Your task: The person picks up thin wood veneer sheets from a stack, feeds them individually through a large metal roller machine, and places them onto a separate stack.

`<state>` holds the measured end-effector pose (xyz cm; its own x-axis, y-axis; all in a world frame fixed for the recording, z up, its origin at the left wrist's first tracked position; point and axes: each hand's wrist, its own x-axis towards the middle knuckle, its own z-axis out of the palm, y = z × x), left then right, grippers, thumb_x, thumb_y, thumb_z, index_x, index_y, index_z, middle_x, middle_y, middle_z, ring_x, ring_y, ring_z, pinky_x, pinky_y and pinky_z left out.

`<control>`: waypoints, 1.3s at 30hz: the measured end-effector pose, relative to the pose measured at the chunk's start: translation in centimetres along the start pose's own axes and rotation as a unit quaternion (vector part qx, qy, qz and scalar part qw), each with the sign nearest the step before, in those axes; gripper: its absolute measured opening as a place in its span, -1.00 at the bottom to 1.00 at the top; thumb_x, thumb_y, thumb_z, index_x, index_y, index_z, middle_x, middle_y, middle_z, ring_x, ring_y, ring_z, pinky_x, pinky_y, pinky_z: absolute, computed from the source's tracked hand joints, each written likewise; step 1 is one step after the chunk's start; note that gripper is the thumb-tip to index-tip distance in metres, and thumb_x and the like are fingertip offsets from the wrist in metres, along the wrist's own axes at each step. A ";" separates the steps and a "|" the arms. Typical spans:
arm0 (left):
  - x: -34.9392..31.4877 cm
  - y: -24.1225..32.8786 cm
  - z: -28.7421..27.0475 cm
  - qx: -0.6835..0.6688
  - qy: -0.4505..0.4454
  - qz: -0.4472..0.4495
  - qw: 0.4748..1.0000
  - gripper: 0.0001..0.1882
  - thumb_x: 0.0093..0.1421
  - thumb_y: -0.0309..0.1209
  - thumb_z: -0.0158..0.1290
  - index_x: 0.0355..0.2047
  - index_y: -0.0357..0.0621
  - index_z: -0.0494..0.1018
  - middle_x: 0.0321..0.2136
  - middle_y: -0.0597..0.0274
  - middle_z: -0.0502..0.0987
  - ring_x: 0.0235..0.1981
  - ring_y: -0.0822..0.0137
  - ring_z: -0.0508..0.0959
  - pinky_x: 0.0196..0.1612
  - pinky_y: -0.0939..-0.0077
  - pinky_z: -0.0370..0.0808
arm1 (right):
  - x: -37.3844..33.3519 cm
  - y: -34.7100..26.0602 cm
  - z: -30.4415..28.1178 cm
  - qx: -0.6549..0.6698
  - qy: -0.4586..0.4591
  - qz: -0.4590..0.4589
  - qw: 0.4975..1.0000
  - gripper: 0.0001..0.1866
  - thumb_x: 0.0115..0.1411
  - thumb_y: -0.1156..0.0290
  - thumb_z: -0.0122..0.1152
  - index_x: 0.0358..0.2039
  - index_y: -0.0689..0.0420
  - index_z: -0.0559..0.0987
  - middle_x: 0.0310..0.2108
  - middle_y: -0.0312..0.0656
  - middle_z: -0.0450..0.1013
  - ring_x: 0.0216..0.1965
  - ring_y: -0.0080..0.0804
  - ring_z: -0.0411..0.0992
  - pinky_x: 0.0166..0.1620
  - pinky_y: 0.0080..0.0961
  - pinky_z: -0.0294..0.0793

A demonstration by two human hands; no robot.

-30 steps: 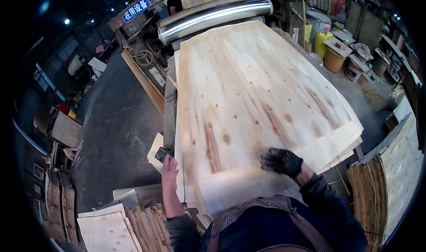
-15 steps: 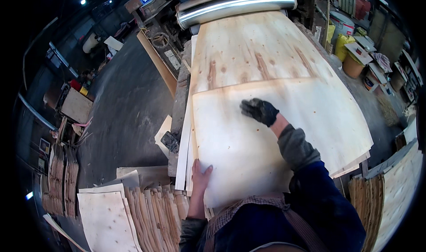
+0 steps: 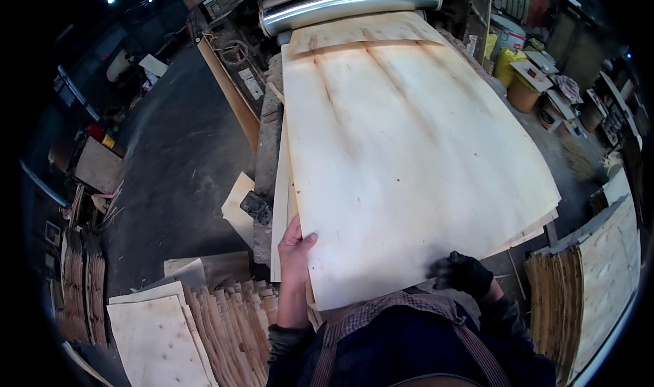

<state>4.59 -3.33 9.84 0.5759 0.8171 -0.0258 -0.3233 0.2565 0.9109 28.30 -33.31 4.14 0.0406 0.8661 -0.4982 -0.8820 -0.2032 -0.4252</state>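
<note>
- The dark-gloved right hand [image 3: 464,275] is blurring at the near edge; whether its fingers are spread or pressed together, I cannot tell.
- The bare left hand [image 3: 294,245] is pinching the left edge of the veneer sheet [image 3: 409,176], thumb on top.
- The veneer sheet is stretching away ahead of both hands, its long axis pointing toward the roller; it is looking thin, smooth, pale, brown-streaked.
- Beyond its far edge, knottier wood [image 3: 340,38] is showing.
- Farthest, the shiny cylindrical roller [image 3: 354,9] is lying crosswise.

Brown streaks mark the cream veneer sheet [image 3: 415,169].
</note>
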 end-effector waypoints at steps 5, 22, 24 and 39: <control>1.7 3.0 0.3 -0.014 -0.015 0.032 0.999 -0.44 -0.02 -0.74 -0.10 0.08 -0.38 0.19 -0.08 0.06 0.44 -0.11 0.35 0.47 -0.04 0.54 0.37 | -3.1 0.6 -2.0 0.004 0.059 -0.045 0.997 -0.77 0.19 0.23 -0.02 -0.36 0.13 0.47 -0.44 -0.04 0.48 -0.47 -0.11 0.46 -0.18 0.06 0.40; 4.4 -5.5 -9.2 0.485 0.138 0.037 0.862 -0.29 0.09 -0.33 0.04 0.19 -0.23 0.00 0.15 -0.06 0.13 0.11 0.18 0.22 0.04 0.32 0.26 | 16.0 -15.2 7.2 0.013 -0.089 -0.173 0.981 -0.90 0.13 0.34 0.09 -0.41 0.09 0.45 -0.33 0.00 0.47 -0.26 -0.07 0.45 -0.10 -0.11 0.45; 3.1 -8.7 -8.0 0.564 0.125 0.041 0.815 -0.24 0.06 -0.23 0.07 0.18 -0.26 -0.01 0.17 -0.10 0.07 0.19 0.09 0.11 0.12 0.20 0.16 | 19.8 -17.6 8.3 0.029 -0.143 -0.201 0.969 -0.90 0.14 0.36 0.08 -0.43 0.10 0.45 -0.29 -0.01 0.46 -0.21 -0.08 0.43 -0.04 -0.08 0.40; 2.1 -6.6 -6.8 0.157 0.108 -0.098 0.977 -0.47 0.02 -0.62 -0.02 0.06 -0.36 0.17 -0.02 0.02 0.34 -0.05 0.28 0.40 -0.01 0.48 0.34 | 18.9 -9.6 3.2 -0.006 -0.172 -0.056 0.983 -0.65 0.16 0.46 0.00 0.00 0.09 0.35 0.00 0.03 0.32 0.03 -0.03 0.30 0.10 -0.06 0.25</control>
<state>2.86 0.20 0.98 0.4200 0.8668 -0.2686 0.0437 0.2763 0.9601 36.06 -13.53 1.23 -0.0259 0.9862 -0.1634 -0.8757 -0.1012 -0.4722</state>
